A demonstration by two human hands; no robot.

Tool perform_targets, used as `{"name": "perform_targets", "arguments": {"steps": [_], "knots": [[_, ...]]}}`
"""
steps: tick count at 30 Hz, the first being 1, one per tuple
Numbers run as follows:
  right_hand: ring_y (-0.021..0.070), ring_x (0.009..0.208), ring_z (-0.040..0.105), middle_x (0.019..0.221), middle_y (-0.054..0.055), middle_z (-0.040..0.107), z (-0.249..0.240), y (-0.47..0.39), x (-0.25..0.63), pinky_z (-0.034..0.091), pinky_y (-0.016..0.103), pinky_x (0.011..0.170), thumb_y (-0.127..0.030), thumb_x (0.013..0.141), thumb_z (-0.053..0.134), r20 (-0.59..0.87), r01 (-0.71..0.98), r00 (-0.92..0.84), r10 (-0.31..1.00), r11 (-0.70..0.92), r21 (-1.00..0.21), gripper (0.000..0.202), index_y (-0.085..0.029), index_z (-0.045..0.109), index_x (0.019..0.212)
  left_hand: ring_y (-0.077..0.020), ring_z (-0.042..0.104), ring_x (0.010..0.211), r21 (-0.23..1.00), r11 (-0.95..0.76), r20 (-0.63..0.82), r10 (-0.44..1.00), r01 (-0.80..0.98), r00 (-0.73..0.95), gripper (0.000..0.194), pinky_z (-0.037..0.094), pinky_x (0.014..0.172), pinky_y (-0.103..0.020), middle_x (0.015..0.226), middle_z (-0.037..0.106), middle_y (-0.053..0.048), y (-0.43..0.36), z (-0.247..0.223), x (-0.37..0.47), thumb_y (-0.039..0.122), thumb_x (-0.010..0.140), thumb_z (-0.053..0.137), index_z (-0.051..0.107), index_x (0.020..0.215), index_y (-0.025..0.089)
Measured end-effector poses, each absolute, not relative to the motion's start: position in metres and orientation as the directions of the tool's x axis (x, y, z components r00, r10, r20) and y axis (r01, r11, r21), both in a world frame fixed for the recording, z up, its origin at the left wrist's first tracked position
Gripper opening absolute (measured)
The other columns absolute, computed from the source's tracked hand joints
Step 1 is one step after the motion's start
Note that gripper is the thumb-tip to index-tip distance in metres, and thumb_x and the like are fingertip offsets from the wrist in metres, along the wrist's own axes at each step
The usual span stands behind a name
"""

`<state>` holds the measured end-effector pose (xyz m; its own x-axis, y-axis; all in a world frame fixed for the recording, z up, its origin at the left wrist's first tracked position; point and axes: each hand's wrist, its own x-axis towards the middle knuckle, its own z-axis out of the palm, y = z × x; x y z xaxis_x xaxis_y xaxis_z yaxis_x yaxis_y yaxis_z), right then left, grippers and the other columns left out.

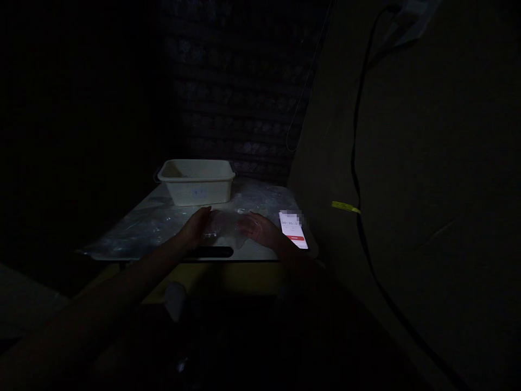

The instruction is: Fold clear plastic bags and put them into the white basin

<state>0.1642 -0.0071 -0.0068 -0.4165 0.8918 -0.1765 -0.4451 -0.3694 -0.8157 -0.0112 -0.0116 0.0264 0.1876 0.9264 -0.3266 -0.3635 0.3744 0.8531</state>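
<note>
A small piece of clear, thin plastic film [230, 224], perhaps a bag, is stretched between my hands just above the front of the table. My left hand [198, 227] is closed on its left end, thumb on top. On the other end, my right hand [257, 228] grips the film, and its fingers show through the plastic. Behind my left hand stands a white plastic basin [200, 191] with side handles and a faint blue mark on its front. Poor light hides the film's exact shape.
More clear plastic [142, 228] covers the left and back of the white tabletop [254, 252]. A lit phone [293, 233] showing a timer lies at the right edge. A dark slot [211, 252] is at the front. A black cable [355, 136] with a yellow tag hangs along the right wall.
</note>
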Motion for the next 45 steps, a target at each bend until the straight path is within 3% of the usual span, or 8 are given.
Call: {"name": "perform_targets", "arguments": {"steps": [3,6,12,19,24,31,40,45], "knots": [[0.0123,0.084,0.055,0.089,0.005,0.059,-0.011,-0.006,0.164,0.039,0.03,0.079,-0.017,0.077,0.032,-0.189,-0.441,-0.41,0.892,-0.375,-0.816,0.017,-0.015,0.048,0.081,-0.0137,0.055,0.051,0.841,0.458,-0.375,0.878,-0.289,0.298,0.019,0.045,0.048,-0.023,0.057,0.06,-0.005,-0.01,0.018,-0.014,0.025,0.069,0.043,0.055,0.065,0.011],[0.0123,0.08,0.056,0.084,0.006,0.06,-0.017,-0.005,0.167,0.039,0.03,0.078,-0.014,0.076,0.032,-0.232,-0.399,-0.421,0.877,-0.409,-0.821,0.018,-0.013,0.05,0.08,-0.0117,0.055,0.051,0.866,0.449,-0.389,0.881,-0.218,0.268,0.008,0.045,0.049,-0.021,0.059,0.06,-0.004,-0.007,0.008,-0.014,0.014,0.065,0.047,0.055,0.064,0.012],[0.011,0.066,0.058,0.066,0.003,0.061,-0.023,-0.005,0.176,0.041,0.028,0.071,-0.006,0.068,0.045,-0.295,-0.285,-0.451,0.842,-0.449,-0.847,0.009,-0.012,0.051,0.071,-0.0117,0.054,0.048,0.915,0.363,-0.328,0.923,-0.176,0.2,0.009,0.043,0.047,-0.02,0.055,0.059,-0.003,-0.008,0.004,-0.012,0.008,0.058,0.049,0.056,0.063,0.011],[0.0083,0.056,0.055,0.056,0.0,0.058,-0.017,-0.004,0.181,0.042,0.023,0.06,-0.008,0.071,0.042,-0.278,-0.35,-0.323,0.905,-0.387,-0.853,0.012,-0.013,0.052,0.067,-0.0103,0.049,0.039,0.951,0.29,-0.273,0.95,-0.104,0.15,0.006,0.038,0.037,-0.02,0.047,0.054,0.0,-0.013,0.006,-0.011,0.013,0.055,0.052,0.053,0.06,0.011],[0.0085,0.054,0.054,0.057,0.0,0.058,-0.018,-0.006,0.179,0.041,0.022,0.055,-0.012,0.07,0.047,-0.271,-0.312,-0.361,0.892,-0.389,-0.867,0.005,-0.014,0.051,0.067,-0.0094,0.047,0.037,0.951,0.288,-0.266,0.947,-0.109,0.18,0.006,0.036,0.035,-0.02,0.047,0.053,-0.001,-0.012,0.004,-0.01,0.014,0.055,0.052,0.052,0.06,0.011],[0.007,0.056,0.054,0.058,-0.001,0.056,-0.021,-0.002,0.183,0.042,0.021,0.058,-0.007,0.066,0.049,-0.199,-0.368,-0.346,0.917,-0.328,-0.87,0.009,-0.013,0.053,0.072,-0.0107,0.05,0.042,0.944,0.296,-0.251,0.93,-0.143,0.268,0.011,0.039,0.04,-0.02,0.047,0.053,0.0,-0.008,0.002,-0.012,0.012,0.056,0.048,0.054,0.065,0.012],[0.0058,0.053,0.052,0.057,-0.003,0.054,-0.016,-0.005,0.187,0.042,0.022,0.06,-0.004,0.066,0.046,-0.227,-0.366,-0.272,0.935,-0.319,-0.874,0.014,-0.015,0.053,0.072,-0.0087,0.05,0.04,0.948,0.289,-0.254,0.938,-0.132,0.236,0.021,0.04,0.038,-0.018,0.048,0.052,0.002,-0.005,0.001,-0.018,0.008,0.059,0.043,0.052,0.077,0.014],[0.0067,0.053,0.051,0.056,-0.002,0.054,-0.016,-0.006,0.189,0.042,0.022,0.059,-0.004,0.064,0.048,-0.213,-0.344,-0.274,0.938,-0.303,-0.889,0.013,-0.014,0.054,0.068,-0.0108,0.054,0.043,0.949,0.293,-0.261,0.938,-0.117,0.226,0.017,0.043,0.043,-0.022,0.05,0.055,-0.001,-0.006,0.004,-0.019,0.007,0.059,0.042,0.05,0.073,0.014]]}}
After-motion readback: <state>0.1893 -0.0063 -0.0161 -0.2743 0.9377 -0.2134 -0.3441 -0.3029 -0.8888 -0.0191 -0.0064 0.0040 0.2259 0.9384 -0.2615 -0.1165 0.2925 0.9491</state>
